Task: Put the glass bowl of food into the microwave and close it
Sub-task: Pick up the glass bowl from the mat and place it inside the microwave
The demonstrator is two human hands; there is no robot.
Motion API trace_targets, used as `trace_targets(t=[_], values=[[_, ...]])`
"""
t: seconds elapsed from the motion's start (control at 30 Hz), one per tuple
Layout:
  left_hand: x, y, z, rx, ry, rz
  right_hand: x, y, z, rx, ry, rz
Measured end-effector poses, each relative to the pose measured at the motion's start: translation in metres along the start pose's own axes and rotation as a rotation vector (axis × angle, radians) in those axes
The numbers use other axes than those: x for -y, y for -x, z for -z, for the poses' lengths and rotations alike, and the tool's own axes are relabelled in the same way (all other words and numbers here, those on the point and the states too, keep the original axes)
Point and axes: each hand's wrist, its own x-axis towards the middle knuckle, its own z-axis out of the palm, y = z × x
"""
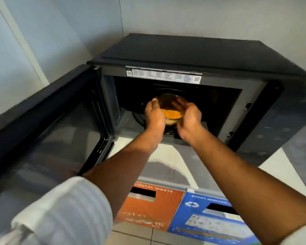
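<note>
A black microwave (pixel 210 55) stands on a white counter with its door (pixel 42 138) swung wide open to the left. Inside the dark cavity, over the round turntable (pixel 139 117), is a clear glass bowl (pixel 168 100) holding orange-yellow food (pixel 171 114). My left hand (pixel 154 117) cups the bowl's left side and my right hand (pixel 190 119) cups its right side. Both hands reach through the door opening. Whether the bowl rests on the turntable or hangs just above it, I cannot tell.
The white counter (pixel 168 160) runs in front of the microwave. Below its front edge are an orange waste bin label (pixel 148 207) and a blue recycling label (pixel 210 220). Pale walls close in behind and on the left. A grey mat (pixel 302 156) lies to the right.
</note>
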Motion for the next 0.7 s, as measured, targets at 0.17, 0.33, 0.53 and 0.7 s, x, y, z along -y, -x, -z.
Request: trace_targets(t=[0.17,0.33,0.53,0.7], values=[[0.018,-0.050,-0.009,0.076,-0.079,0.018,-0.011,-0.047,-0.010,0.021,0.017,0.038],[0.032,-0.086,-0.026,0.199,-0.099,-0.053,-0.014,-0.092,-0.010,0.025,0.109,0.097],[0.041,-0.127,-0.040,0.205,-0.149,-0.107,-0.015,-0.122,-0.015,0.075,0.109,0.166],[0.044,-0.145,-0.042,0.207,-0.122,-0.096,-0.015,-0.133,-0.023,0.080,0.093,0.163]])
